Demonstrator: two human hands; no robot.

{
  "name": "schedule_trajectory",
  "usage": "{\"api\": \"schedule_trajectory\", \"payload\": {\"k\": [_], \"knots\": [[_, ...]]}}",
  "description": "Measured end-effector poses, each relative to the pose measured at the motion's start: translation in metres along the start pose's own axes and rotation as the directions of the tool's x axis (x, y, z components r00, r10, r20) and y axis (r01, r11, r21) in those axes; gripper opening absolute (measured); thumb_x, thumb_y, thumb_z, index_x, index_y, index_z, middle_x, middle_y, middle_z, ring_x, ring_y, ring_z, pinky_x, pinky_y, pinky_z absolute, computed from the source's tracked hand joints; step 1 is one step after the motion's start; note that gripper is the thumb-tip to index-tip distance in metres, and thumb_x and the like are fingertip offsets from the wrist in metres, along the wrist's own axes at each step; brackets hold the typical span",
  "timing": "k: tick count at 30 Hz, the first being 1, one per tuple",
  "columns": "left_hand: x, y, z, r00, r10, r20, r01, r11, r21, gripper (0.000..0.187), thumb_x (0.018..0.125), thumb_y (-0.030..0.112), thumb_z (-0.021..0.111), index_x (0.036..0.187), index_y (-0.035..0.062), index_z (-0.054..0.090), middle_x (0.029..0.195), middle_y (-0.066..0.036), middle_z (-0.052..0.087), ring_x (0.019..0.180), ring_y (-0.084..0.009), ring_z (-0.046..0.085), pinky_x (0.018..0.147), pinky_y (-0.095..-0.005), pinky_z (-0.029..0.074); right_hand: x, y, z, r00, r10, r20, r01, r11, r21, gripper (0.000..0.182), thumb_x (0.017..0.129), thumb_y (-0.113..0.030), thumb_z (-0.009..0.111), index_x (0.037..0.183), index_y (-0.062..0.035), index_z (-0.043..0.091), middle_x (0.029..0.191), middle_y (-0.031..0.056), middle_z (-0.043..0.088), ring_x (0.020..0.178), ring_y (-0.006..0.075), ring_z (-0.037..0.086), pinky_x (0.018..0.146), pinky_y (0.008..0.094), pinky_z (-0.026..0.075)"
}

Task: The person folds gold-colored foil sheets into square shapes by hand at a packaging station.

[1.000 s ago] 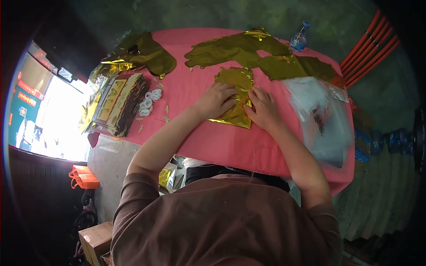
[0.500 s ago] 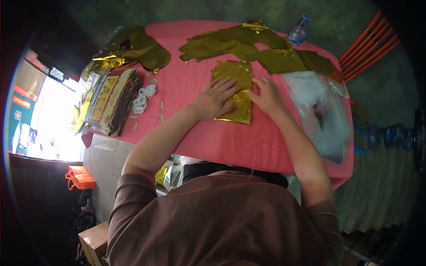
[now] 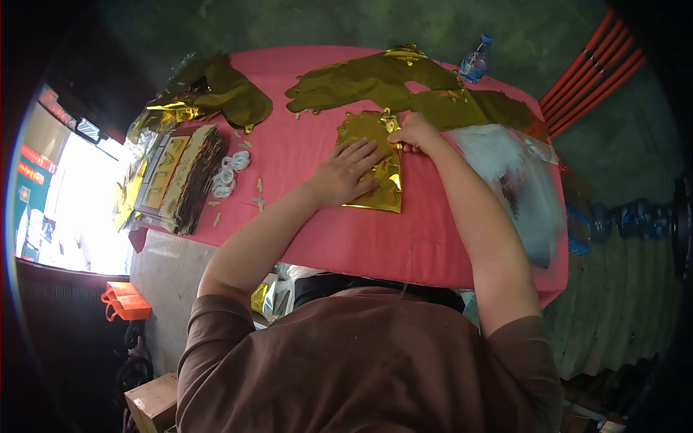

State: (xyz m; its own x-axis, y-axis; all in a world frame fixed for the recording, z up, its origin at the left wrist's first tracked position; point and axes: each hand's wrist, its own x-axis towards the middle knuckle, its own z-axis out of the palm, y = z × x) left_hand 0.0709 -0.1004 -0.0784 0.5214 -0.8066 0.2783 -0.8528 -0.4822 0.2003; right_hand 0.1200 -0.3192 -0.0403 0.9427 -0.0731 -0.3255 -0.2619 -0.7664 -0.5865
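A folded gold foil balloon (image 3: 388,173), flat and shiny, lies in front of me on the pink-covered table (image 3: 339,245). My left hand (image 3: 348,173) rests flat on its left half, fingers spread and pressing it down. At the upper right edge of the foil, my right hand (image 3: 417,134) is closed, pinching a crumpled part of that edge. Its fingertips are partly hidden. Beyond both hands, more flat gold foil balloons (image 3: 368,76) are spread out, touching or overlapping one another.
At left are a stack of printed packages (image 3: 189,180), white ribbon rolls (image 3: 229,173), small scattered pieces (image 3: 260,204) and another gold foil sheet (image 3: 242,94). Clear plastic bags (image 3: 516,195) lie at right. A water bottle (image 3: 475,61) stands at the far edge, near red poles (image 3: 595,72).
My right hand has gone from open beside the foil to pinching its upper right edge, which is now crumpled and lifted. My left hand stays flat on the foil.
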Motion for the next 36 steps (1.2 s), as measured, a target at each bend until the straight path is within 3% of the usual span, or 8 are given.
{"api": "schedule_trajectory", "payload": {"k": [7,17,19,24,27,30,32,36], "knots": [[0.001,0.003,-0.004,1.000,0.002,-0.007,-0.003,0.999,-0.036,0.056,0.087,0.033,0.051,0.136,0.0092,0.036,0.141,-0.014,0.034,0.133,-0.0295,0.028,0.108,-0.0445,0.022,-0.017,0.010,-0.002,0.978,-0.083,0.189,-0.036,0.832,0.554,0.018,0.076,-0.017,0.069,0.076,-0.0035,0.058,0.063,0.0033,0.061,0.040,0.0070,0.052,0.030,0.0187,0.030],[0.004,-0.004,-0.009,1.000,0.001,-0.018,-0.004,0.992,-0.130,0.054,0.088,0.030,0.052,0.135,0.0075,0.037,0.140,-0.015,0.035,0.131,-0.0280,0.032,0.106,-0.0421,0.026,-0.021,0.020,0.014,0.987,-0.141,0.079,0.090,0.884,0.459,0.011,0.077,-0.013,0.065,0.077,-0.0036,0.059,0.060,0.0018,0.059,0.041,0.0064,0.051,0.031,0.0201,0.033],[0.007,-0.014,-0.011,0.979,-0.161,-0.123,0.053,0.792,-0.608,0.054,0.084,0.029,0.059,0.129,0.0020,0.043,0.128,-0.019,0.047,0.118,-0.0309,0.046,0.096,-0.0394,0.040,-0.023,0.020,0.014,0.983,-0.176,0.060,0.126,0.867,0.482,0.013,0.077,-0.014,0.065,0.075,-0.0038,0.058,0.059,0.0018,0.058,0.041,0.0066,0.051,0.032,0.0203,0.034],[0.000,-0.041,-0.020,0.800,-0.558,-0.222,0.362,0.744,-0.562,0.054,0.078,0.023,0.068,0.120,-0.0047,0.048,0.115,-0.019,0.054,0.093,-0.0235,0.060,0.078,-0.0322,0.050,-0.038,0.028,0.017,0.956,-0.293,-0.023,0.266,0.831,0.489,0.013,0.078,-0.014,0.066,0.079,-0.0023,0.061,0.060,0.0010,0.058,0.043,0.0058,0.048,0.037,0.0200,0.034],[-0.004,-0.041,-0.024,0.748,-0.637,-0.186,0.438,0.685,-0.582,0.049,0.076,0.024,0.070,0.109,-0.0074,0.054,0.097,-0.015,0.061,0.082,-0.0204,0.061,0.075,-0.0318,0.050,-0.043,0.036,0.022,0.926,-0.373,-0.052,0.332,0.745,0.579,0.012,0.080,-0.013,0.066,0.084,-0.0011,0.062,0.063,0.0003,0.058,0.046,0.0053,0.047,0.042,0.0197,0.035],[-0.003,-0.045,-0.030,0.788,-0.608,0.094,0.499,0.542,-0.676,0.037,0.076,0.025,0.071,0.095,-0.0052,0.061,0.075,-0.007,0.061,0.064,-0.0141,0.058,0.062,-0.0269,0.049,-0.044,0.043,0.027,0.906,-0.415,-0.081,0.365,0.669,0.648,0.011,0.082,-0.012,0.065,0.086,-0.0019,0.063,0.065,-0.0007,0.058,0.049,0.0044,0.047,0.044,0.0191,0.035],[-0.005,-0.041,-0.037,0.738,-0.559,0.377,0.573,0.225,-0.788,0.019,0.081,0.019,0.068,0.086,0.0014,0.062,0.063,0.001,0.056,0.052,-0.0068,0.050,0.047,-0.0189,0.040,-0.046,0.046,0.027,0.898,-0.429,-0.095,0.378,0.645,0.664,0.010,0.082,-0.011,0.065,0.086,-0.0025,0.064,0.065,-0.0011,0.058,0.050,0.0041,0.047,0.045,0.0190,0.035],[-0.006,-0.035,-0.032,0.774,-0.531,0.346,0.507,0.192,-0.840,0.016,0.079,0.016,0.068,0.077,0.0022,0.061,0.058,0.000,0.056,0.045,-0.0041,0.048,0.041,-0.0189,0.037,-0.050,0.044,0.025,0.904,-0.425,-0.044,0.346,0.667,0.660,0.010,0.081,-0.012,0.066,0.086,-0.0039,0.064,0.066,-0.0019,0.059,0.051,0.0035,0.047,0.045,0.0185,0.034]]}}
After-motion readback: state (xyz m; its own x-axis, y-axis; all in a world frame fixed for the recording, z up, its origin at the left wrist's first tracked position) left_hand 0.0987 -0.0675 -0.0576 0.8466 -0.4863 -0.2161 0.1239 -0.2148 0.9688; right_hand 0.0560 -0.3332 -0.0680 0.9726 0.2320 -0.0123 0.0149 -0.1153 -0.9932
